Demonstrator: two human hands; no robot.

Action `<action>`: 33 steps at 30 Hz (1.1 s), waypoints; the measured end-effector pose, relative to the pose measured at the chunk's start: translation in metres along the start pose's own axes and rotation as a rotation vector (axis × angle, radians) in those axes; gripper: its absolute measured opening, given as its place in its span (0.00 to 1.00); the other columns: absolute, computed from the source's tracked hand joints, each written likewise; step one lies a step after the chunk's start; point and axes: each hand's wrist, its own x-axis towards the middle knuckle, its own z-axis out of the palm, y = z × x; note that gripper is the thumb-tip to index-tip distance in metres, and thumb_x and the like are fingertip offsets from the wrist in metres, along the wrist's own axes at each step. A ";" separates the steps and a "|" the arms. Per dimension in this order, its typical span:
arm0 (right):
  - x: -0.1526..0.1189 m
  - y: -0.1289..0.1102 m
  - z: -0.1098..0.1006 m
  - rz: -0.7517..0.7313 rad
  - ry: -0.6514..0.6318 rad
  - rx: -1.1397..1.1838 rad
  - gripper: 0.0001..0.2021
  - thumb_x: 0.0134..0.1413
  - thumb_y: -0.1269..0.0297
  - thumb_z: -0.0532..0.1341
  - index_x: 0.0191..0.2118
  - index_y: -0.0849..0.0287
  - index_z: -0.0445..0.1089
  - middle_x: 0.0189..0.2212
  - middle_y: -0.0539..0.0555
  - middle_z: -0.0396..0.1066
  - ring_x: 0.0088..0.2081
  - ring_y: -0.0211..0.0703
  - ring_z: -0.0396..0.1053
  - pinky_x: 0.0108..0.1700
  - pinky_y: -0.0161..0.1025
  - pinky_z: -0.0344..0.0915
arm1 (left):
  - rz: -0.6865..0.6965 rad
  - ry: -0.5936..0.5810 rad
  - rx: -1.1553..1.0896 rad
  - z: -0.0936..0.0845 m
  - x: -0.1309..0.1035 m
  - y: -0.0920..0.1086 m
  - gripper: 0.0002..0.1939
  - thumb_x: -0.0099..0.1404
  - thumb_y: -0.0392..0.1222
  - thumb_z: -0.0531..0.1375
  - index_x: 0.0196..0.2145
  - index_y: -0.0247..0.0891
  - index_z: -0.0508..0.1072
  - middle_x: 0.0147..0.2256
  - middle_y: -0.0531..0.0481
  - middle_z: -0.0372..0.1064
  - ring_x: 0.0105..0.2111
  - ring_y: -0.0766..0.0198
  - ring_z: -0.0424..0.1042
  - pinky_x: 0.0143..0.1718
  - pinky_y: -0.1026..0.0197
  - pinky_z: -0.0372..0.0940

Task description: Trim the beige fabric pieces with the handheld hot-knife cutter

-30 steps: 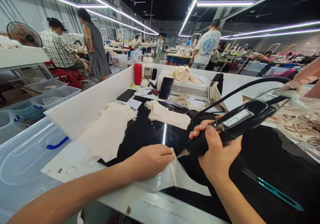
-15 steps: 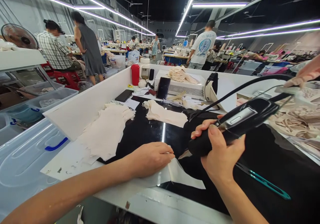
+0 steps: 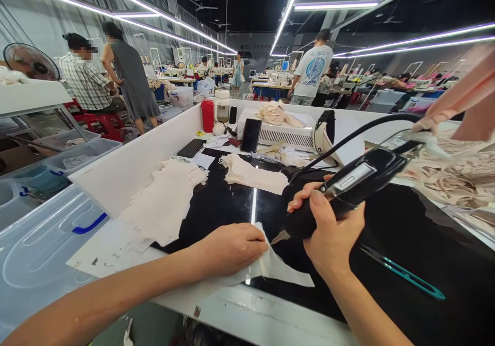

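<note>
1. Fabric piece [image 3: 284,273] lay flat at the desk's [image 3: 406,243] near edge, pinned under the left hand [image 3: 232,248], whose fingers pressed down on it without closing.
2. Right hand [image 3: 328,232] was clenched around the black corded tool [image 3: 348,188], its tip just above the fabric's upper edge (contact could not be told).
3. Judged step: working along that edge; next called for steady guiding, left fingers kept clear.
4. Both forearms reached in from the near edge, right wrist raised.
</note>
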 end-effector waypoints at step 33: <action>-0.007 -0.037 -0.013 0.030 0.093 -0.015 0.23 0.50 0.58 0.83 0.47 0.50 0.73 0.28 0.42 0.78 0.23 0.40 0.74 0.26 0.38 0.78 | 0.012 0.034 -0.035 -0.009 0.003 0.010 0.16 0.89 0.38 0.54 0.52 0.34 0.82 0.52 0.40 0.83 0.52 0.56 0.82 0.59 0.56 0.78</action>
